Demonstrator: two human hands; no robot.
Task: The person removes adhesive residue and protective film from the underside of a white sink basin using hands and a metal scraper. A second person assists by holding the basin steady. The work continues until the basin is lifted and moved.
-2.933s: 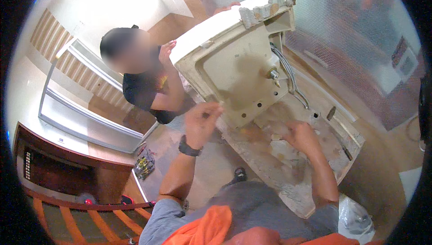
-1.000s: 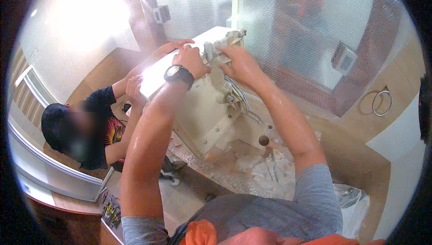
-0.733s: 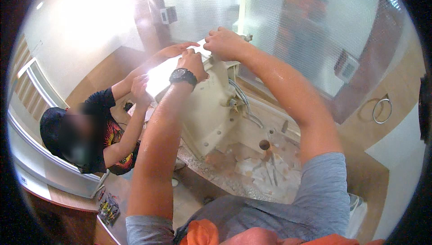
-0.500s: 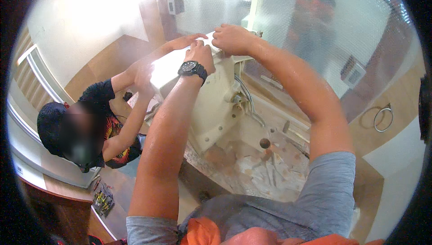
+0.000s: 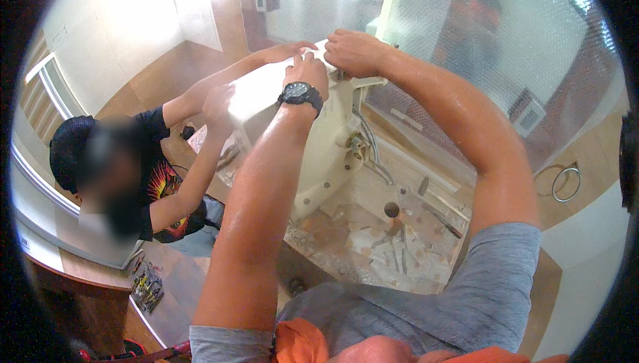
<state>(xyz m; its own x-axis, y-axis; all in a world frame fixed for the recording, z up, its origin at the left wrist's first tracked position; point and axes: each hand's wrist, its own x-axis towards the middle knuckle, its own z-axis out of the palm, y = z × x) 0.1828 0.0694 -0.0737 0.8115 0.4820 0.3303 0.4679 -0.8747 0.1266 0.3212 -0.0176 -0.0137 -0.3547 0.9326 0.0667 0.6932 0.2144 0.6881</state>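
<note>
A cream bathtub [image 5: 319, 156] stands tipped up in front of me, its bright white rim along the top and its underside facing me. My left hand [image 5: 309, 76], with a black watch [image 5: 299, 94] at the wrist, grips the rim. Farther right, my right hand [image 5: 354, 53] is closed around the rim's corner; its fingertips are partly hidden. A co-worker in a black cap holds the tub's left side, one hand [image 5: 293, 51] near mine and the other [image 5: 218, 106] lower. Grey hoses [image 5: 370, 140] and a drain fitting [image 5: 354, 142] show on the underside.
Below lies a rough base strewn with broken tiles [image 5: 379, 256], with a round drain hole [image 5: 391, 210]. A long tool [image 5: 447, 223] rests at its right. Tools [image 5: 146, 286] lie on the left floor. A towel ring [image 5: 566, 184] hangs right; someone shows blurred behind a translucent panel [image 5: 426, 63].
The tub has shifted right, and more of the rubble beneath it shows. Both my hands have moved right with it, staying on the rim. The co-worker's hands have stayed on it too.
</note>
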